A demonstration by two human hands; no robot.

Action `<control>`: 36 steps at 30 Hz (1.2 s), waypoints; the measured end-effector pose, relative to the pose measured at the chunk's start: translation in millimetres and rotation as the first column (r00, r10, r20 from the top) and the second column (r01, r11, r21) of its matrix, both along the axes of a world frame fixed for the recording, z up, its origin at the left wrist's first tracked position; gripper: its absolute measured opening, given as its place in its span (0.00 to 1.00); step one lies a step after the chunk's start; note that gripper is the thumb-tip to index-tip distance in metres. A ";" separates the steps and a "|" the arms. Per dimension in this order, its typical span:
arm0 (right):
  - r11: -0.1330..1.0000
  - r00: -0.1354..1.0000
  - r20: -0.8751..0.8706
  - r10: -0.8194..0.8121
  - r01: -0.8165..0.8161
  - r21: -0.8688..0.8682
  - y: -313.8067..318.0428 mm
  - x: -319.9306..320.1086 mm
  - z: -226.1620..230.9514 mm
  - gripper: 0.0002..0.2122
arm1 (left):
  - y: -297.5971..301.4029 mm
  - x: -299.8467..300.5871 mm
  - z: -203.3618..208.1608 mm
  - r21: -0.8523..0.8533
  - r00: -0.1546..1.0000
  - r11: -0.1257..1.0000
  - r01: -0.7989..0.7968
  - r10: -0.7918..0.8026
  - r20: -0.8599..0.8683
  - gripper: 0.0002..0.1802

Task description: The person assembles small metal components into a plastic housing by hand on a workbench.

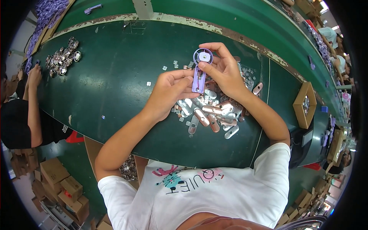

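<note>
Both my hands hold a small purple handheld fan body point(199, 81) above the table. It has a round ring head at the top and an open handle with a thin dark reddish line inside, perhaps wire. My left hand point(168, 91) is closed on the handle's lower part, thumb and fingers at its side. My right hand point(225, 73) pinches the ring head between thumb and fingers. Beneath and around them lies a loose pile of rounded, elongated pink-metallic and silver cover plates point(211, 110), partly hidden by my hands. Small clear square pieces point(148, 83) are scattered beside the pile.
A heap of shiny round metal parts point(61, 59) sits on the dark green table at the far left, near a co-worker's hand point(34, 74). On the right stands a cardboard box point(303, 111) with small parts. A metal rail and green belt point(115, 8) run along the far edge.
</note>
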State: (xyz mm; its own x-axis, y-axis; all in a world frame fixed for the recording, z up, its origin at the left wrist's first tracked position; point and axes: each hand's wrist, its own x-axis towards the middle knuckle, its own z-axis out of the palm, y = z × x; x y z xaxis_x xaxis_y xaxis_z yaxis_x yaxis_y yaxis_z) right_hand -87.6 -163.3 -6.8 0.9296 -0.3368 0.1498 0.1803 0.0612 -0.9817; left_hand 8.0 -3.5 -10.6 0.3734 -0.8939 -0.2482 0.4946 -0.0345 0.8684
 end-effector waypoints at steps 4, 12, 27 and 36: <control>1.000 1.000 -0.020 0.007 -0.007 0.006 1.6 -1.8 3.0 0.19 | 0.0 -1.9 -1.4 -0.017 0.999 1.000 -0.025 0.025 -0.032 0.17; 0.999 1.000 0.017 0.005 -0.005 -0.039 2.8 -2.8 -1.3 0.20 | -0.3 -1.9 -4.2 -0.047 1.000 0.999 0.019 -0.019 -0.002 0.16; 0.958 0.979 -0.150 0.136 -0.091 0.272 -12.1 -1.9 8.3 0.13 | -2.1 -4.7 -5.7 -0.180 0.839 0.982 -0.059 0.146 0.524 0.06; 0.928 0.974 -0.135 0.183 -0.126 0.350 -8.6 -5.6 1.0 0.10 | 0.5 -5.0 -6.0 -0.110 0.863 0.993 0.037 0.024 0.504 0.06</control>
State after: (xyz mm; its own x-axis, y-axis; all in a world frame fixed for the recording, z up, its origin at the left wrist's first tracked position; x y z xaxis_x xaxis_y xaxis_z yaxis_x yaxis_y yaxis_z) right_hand -93.2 -171.9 -5.8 0.9760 -0.1913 -0.1042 -0.0177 0.4073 -0.9131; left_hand 3.0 -3.0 -16.6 0.4141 -0.9072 0.0743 -0.0111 0.0766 0.9970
